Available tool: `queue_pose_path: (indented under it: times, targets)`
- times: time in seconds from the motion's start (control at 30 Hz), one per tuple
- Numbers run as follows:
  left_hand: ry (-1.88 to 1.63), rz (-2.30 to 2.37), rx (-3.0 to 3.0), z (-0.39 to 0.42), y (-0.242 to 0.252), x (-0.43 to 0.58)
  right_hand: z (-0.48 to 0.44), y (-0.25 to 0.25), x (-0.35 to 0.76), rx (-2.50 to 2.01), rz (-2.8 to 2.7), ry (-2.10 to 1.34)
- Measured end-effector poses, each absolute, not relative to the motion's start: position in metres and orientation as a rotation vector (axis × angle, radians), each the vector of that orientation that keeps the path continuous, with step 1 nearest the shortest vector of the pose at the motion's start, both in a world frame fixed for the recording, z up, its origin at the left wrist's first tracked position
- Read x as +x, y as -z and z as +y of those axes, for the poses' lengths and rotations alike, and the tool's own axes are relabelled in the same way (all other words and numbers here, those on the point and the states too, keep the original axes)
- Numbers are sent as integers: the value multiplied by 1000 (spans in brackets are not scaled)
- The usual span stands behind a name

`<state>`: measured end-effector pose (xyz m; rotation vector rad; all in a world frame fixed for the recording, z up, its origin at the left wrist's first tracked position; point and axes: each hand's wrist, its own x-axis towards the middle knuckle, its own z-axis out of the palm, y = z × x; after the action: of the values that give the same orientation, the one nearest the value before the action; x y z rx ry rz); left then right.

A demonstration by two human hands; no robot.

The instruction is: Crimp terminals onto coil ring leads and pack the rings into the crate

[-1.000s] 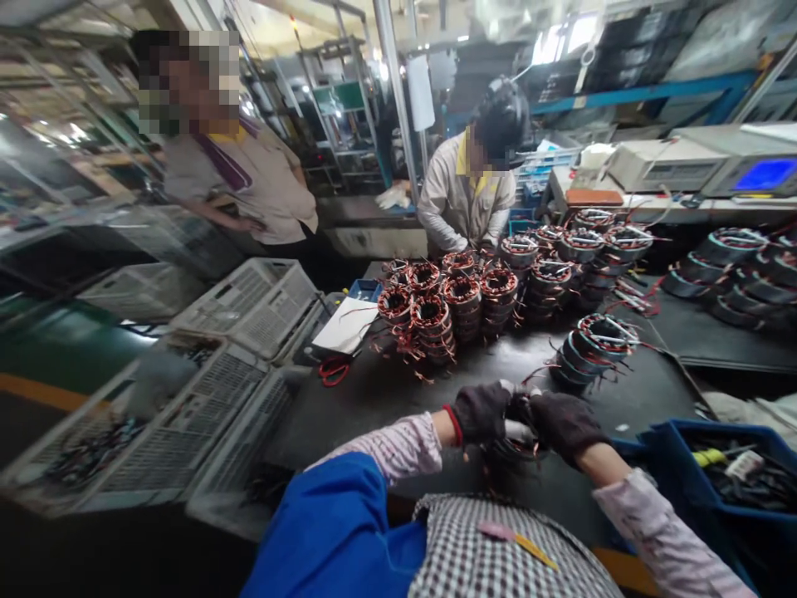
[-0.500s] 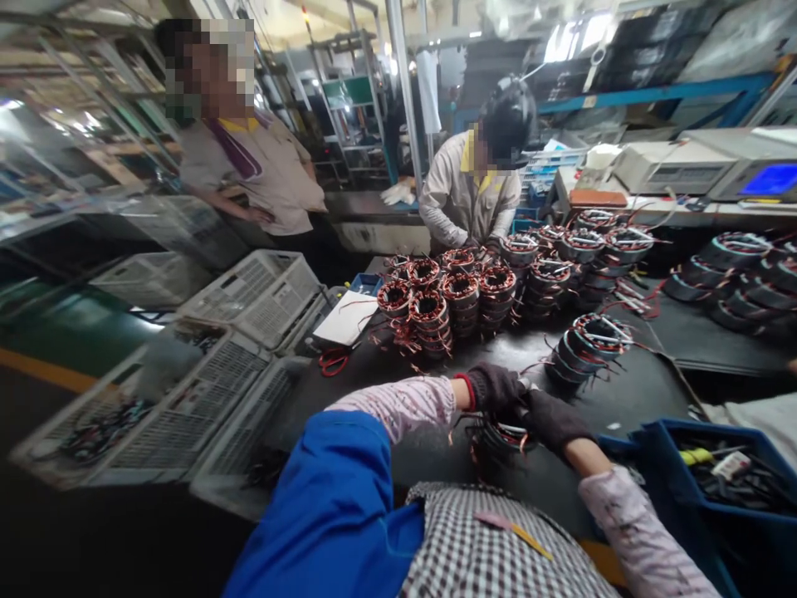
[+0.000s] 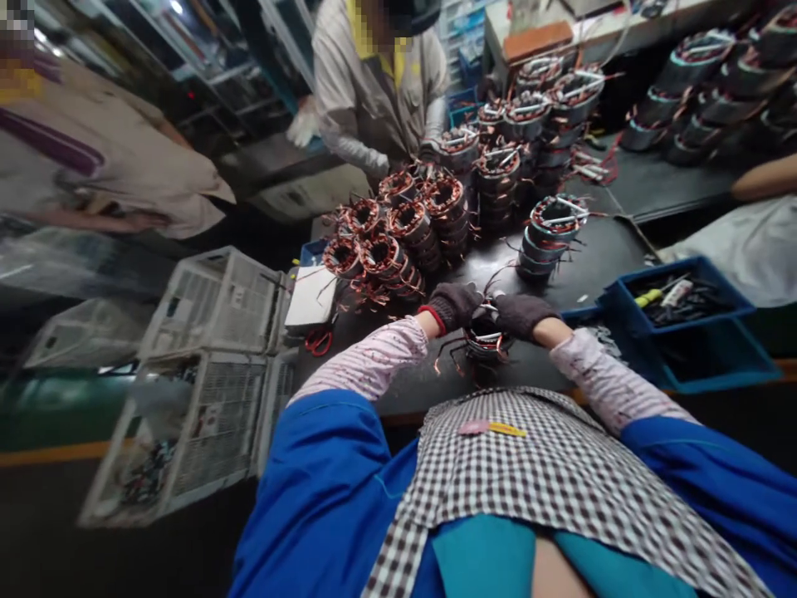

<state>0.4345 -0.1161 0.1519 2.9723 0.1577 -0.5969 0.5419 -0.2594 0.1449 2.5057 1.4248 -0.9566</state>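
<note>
Over the last second the view tips sharply downward, so that the checked apron (image 3: 529, 473) and blue sleeves (image 3: 324, 490) now fill the lower half where before they only edged it; the two hands, by contrast, stay together on the same piece, drawn a little closer to the body and set at the near edge of the table (image 3: 598, 257); judging by that, the handling of this one piece goes on and nothing has been put down or picked up.

The left hand (image 3: 453, 304) and the right hand (image 3: 521, 314), both in dark knit gloves, close from either side on a stator (image 3: 486, 342); the fingers of each are clenched about its upper rim, though exactly what the fingertips pinch is hidden by the gloves.

The stator sits low between the wrists, on or just above the dark table, near the apron; it looks like a short dark ring with copper winding showing at the top and thin reddish lead wires straggling out to the left and below.

Beyond it stand stacks of copper-wound stators (image 3: 398, 232); to the right a blue bin (image 3: 678, 299) holds small tools; a co-worker (image 3: 379, 83) bends over the far stacks; white crates (image 3: 212, 307) lie to the left.
</note>
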Motion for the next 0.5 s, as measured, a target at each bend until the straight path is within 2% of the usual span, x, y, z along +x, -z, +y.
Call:
queue_pose_path:
  times: [0.37, 0.5]
  targets:
    - [808, -42, 3081, -125, -172, 460, -263, -144, 540, 2638, 1411, 1060]
    - [791, 85, 2765, -138, -162, 450, -263, -150, 538, 2673, 1479, 1097]
